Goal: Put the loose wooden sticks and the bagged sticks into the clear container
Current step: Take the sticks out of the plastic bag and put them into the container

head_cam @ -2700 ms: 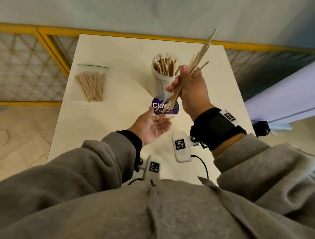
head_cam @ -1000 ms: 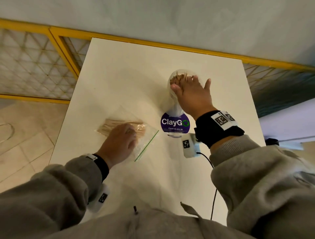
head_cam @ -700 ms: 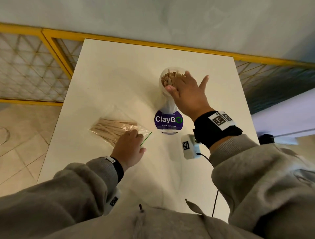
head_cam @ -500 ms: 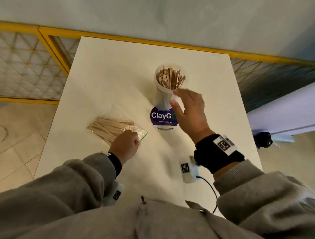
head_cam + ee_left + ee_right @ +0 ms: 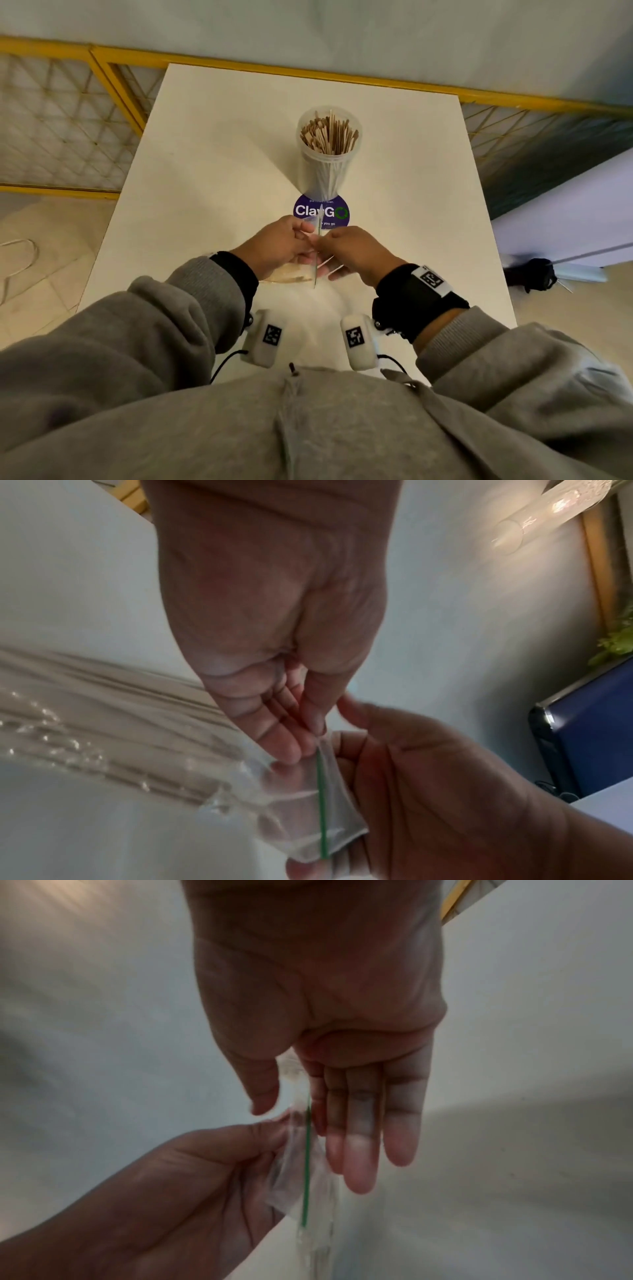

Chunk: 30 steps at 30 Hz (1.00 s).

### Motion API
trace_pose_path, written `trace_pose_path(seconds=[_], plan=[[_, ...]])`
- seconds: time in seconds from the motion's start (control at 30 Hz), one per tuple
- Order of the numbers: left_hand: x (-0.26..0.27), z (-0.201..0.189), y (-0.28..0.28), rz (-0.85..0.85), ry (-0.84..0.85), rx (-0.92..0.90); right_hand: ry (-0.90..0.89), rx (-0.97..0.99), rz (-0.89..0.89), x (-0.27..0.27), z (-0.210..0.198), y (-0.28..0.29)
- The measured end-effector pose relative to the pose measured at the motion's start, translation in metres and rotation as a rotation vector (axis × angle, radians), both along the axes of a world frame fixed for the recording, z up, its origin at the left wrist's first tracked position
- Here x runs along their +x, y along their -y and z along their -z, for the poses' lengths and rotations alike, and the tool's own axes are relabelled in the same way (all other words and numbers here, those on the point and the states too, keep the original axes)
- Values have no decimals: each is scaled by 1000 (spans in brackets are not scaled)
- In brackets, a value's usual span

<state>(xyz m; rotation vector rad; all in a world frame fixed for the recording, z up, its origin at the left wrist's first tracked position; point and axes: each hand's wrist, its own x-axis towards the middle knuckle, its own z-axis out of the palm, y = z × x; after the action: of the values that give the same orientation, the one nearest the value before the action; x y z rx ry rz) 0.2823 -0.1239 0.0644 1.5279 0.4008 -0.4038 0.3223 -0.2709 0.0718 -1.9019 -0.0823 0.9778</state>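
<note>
Both hands pinching bag (image 5: 291, 274) mouth, left (image 5: 277, 245) and right (image 5: 352, 253), pulling seal (image 5: 322, 799) apart; loose sticks (image 5: 329, 135) already standing in container (image 5: 327, 171), bagged ones still waiting

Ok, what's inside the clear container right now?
The clear container holds a dense bunch of loose wooden sticks standing upright, tips at its rim. Their lower ends blur behind the wall. The bagged sticks are outside it, in the bag pinched by both hands.
</note>
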Motion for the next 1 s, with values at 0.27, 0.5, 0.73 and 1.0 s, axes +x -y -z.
trace_pose_path(seconds=[0.27,0.5,0.73,1.0], plan=[[-15,-10,21,-56,33,191,96,-202,-272,-7,-25,2],[-14,-82,-20,-103,320,1067,267,-403,-287,17,-79,18],[-30,-74,-51,-364,150,391,484,-361,-385,30,-141,-19],[-61,-17,-41,-317,-209,-336,741,20,-234,11,-166,-21]])
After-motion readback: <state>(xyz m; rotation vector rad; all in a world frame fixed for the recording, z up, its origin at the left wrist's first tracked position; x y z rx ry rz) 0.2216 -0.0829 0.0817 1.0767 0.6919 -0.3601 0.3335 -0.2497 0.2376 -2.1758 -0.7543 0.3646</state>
